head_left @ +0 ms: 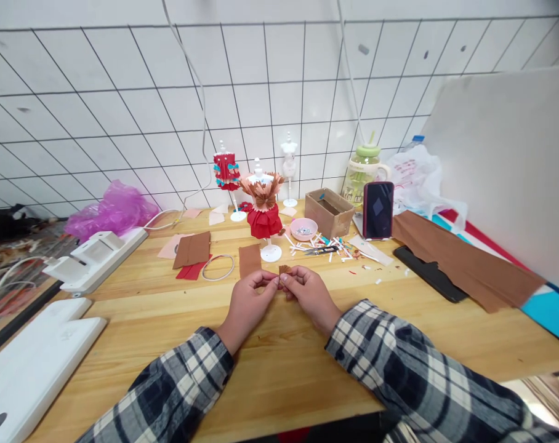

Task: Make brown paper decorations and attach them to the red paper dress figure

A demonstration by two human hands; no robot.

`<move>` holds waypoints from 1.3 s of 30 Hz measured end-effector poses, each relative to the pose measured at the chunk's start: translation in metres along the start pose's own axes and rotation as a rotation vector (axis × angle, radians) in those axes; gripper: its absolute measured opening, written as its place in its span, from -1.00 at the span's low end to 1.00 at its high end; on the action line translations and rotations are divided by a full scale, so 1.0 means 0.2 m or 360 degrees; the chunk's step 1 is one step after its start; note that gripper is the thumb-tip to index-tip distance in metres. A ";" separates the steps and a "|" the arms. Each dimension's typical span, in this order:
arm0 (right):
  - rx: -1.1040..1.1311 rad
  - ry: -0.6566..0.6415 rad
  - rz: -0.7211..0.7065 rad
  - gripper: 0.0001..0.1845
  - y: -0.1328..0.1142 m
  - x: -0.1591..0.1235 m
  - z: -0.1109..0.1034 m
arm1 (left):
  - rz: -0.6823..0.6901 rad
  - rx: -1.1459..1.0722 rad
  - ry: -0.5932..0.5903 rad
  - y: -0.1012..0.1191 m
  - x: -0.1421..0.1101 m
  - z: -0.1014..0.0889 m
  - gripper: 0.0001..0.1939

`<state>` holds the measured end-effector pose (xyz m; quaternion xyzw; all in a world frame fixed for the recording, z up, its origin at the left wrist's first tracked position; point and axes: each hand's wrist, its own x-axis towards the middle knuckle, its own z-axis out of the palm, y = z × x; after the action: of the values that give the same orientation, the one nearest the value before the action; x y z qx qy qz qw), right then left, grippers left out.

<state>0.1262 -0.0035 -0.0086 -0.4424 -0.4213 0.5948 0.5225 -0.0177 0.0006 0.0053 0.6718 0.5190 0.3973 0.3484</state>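
Between my two hands, a small pleated piece of brown paper [284, 269] is pinched, its fan-like folds pointing up. My left hand [254, 298] holds its left side between thumb and fingers. From the other side my right hand [308, 293] pinches it, with the fingertips of both hands almost meeting. Just beyond stands a mini dress form [265, 212] in a red skirt and a brown and pink pleated top. A flat brown paper piece [250, 261] lies left of its white base. The lower part of the pleated piece is hidden by my fingers.
Behind stand a red-dressed form [226, 172] and a bare white form [289, 163]. To the right are a pink bowl [304, 229], small scissors [321, 250], paper scraps, a cardboard box [329, 210] and a phone [378, 210]. A power strip [101, 261] lies left.
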 end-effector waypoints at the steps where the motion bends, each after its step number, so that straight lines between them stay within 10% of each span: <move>1: -0.0018 0.0007 -0.0013 -0.62 0.00 0.00 0.00 | -0.0006 -0.0030 -0.0011 0.00 0.00 0.00 -0.79; 17: -0.0183 -0.0143 -0.0114 -0.73 0.02 0.00 0.00 | -0.0141 -0.0267 0.0073 -0.01 0.02 -0.01 -0.77; 25: 0.0098 -0.0293 0.0288 -0.55 -0.03 0.03 -0.11 | 0.0147 -0.0264 0.0113 -0.06 0.03 -0.04 -0.77; 30: -0.0239 -0.0507 0.0235 -0.58 -0.06 0.08 -0.22 | 0.0453 0.0082 0.0012 -0.06 0.04 -0.06 -0.82; 39: -0.0524 -0.0546 0.0097 -0.74 -0.07 0.07 -0.22 | 0.0247 0.0100 0.0045 -0.10 0.05 -0.05 -0.77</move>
<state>0.1714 0.0138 -0.0080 -0.4266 -0.5817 0.6001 0.3457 -0.0341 0.0155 -0.0064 0.7150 0.4824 0.4160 0.2881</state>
